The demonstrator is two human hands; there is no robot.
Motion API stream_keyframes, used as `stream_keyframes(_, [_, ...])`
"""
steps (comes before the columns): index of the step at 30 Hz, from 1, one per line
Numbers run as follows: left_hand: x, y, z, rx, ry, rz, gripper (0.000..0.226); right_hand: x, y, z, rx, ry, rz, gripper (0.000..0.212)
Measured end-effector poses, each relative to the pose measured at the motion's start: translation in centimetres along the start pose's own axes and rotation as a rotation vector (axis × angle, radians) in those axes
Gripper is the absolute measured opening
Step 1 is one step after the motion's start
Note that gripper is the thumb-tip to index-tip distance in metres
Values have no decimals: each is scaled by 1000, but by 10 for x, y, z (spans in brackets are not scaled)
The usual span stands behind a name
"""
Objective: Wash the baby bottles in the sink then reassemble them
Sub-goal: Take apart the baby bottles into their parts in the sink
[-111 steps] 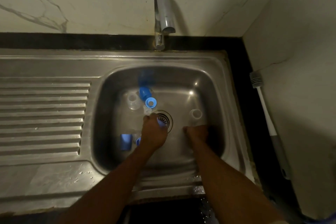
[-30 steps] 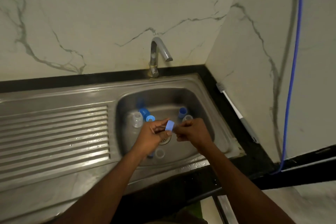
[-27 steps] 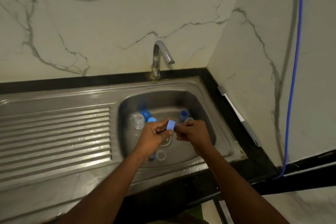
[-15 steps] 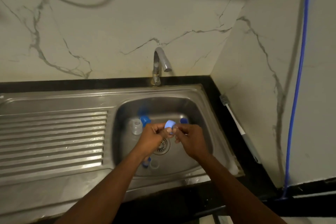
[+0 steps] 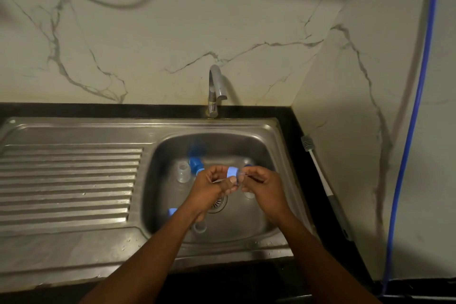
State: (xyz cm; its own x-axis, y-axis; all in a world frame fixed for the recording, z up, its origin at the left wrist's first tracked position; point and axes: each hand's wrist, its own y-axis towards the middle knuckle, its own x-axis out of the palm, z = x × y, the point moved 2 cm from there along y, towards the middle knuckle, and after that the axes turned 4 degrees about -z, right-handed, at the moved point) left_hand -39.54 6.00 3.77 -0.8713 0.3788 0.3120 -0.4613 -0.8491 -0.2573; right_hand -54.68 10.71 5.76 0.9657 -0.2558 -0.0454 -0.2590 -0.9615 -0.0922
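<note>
The fingers of the left hand are curled in a pinch around a light-blue screw collar. The collar is held up over the basin of the sink, above the drain. The fingers of the right hand are pinched on a thin clear piece, probably a teat, though it is too blurred to be named surely. The collar's axis is seen to lie roughly left to right, with one open end turned toward the right hand. The clear piece is held just beside that end, so a straight sideways push is judged to be called for. A clear bottle and other blue and clear parts are left in the basin below. A bottle brush is laid on the dark desk at the right.
</note>
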Motion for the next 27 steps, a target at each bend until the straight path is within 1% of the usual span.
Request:
stream_keyframes(2, [1,1,-6,-44,-36,5,30,-1,2,3,14,2,-68,16])
stream_keyframes(5, [1,3,-18,-63,-61,21,38,-2,1,4,-20,-87,-158,27])
stream_keyframes(7, [4,3,-23,-40,-35,23,35,-1,3,11,19,-148,-158,23])
stream_keyframes(9, [7,3,-28,-9,7,48,30,-3,7,19,122,-121,-76,12])
stream_keyframes(10, [7,5,-31,8,42,67,28,-4,8,23,211,-37,-40,12])
stream_keyframes(12, [6,10,-36,54,177,83,27,-4,8,32,385,132,-55,20])
stream_keyframes(13, [5,13,-39,69,269,70,26,-3,9,37,428,109,-91,22])
stream_keyframes(15, [4,19,-48,74,422,15,22,-3,11,52,461,-47,-131,19])
stream_keyframes(16, [3,22,-54,66,463,-5,22,-3,13,59,494,-69,-116,18])
stream_keyframes(18, [-2,28,-64,29,514,12,25,-9,18,71,616,61,-46,14])
stream_keyframes(19, [-6,30,-68,6,538,47,24,-12,21,75,675,138,-33,9])
stream_keyframes(21, [-12,36,-73,-16,629,161,19,-16,29,83,761,227,-23,16])
stream_keyframes(23, [-16,48,-79,-34,667,265,6,-17,38,100,866,220,34,14])
stream_keyframes(24, [-17,56,-82,-61,655,293,3,-17,42,109,899,194,65,20])
stream_keyframes(26, [-19,78,-93,-142,610,307,5,-17,54,136,935,154,133,36])
stream_keyframes(27, [-19,88,-100,-175,591,302,9,-16,58,151,965,119,184,37])
